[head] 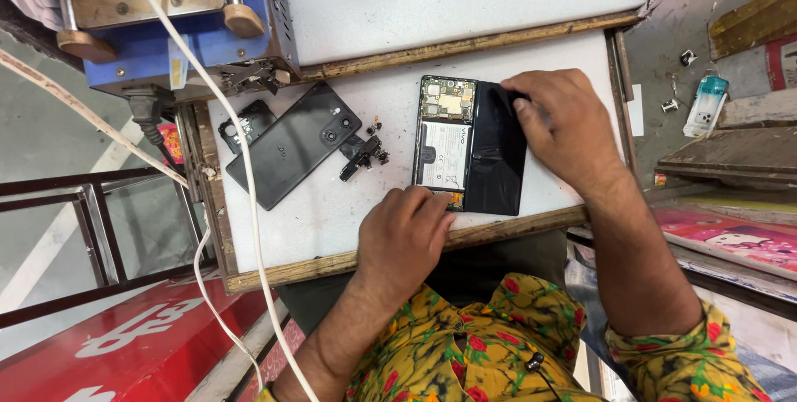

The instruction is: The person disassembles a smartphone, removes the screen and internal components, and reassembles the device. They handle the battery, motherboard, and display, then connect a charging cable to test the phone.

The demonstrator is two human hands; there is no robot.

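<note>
An opened smartphone [444, 144] lies on the white desk [332, 203], its circuit board and battery exposed. The left hand [404, 240] presses down on the phone's near end, fingers curled close; it seems to pin rather than pinch. The right hand [564, 124] has a narrow grip on the far corner of the black back panel [496, 157], lifted off the phone's right edge. A second black phone [292, 144] and small loose parts [363, 155] lie to the left.
</note>
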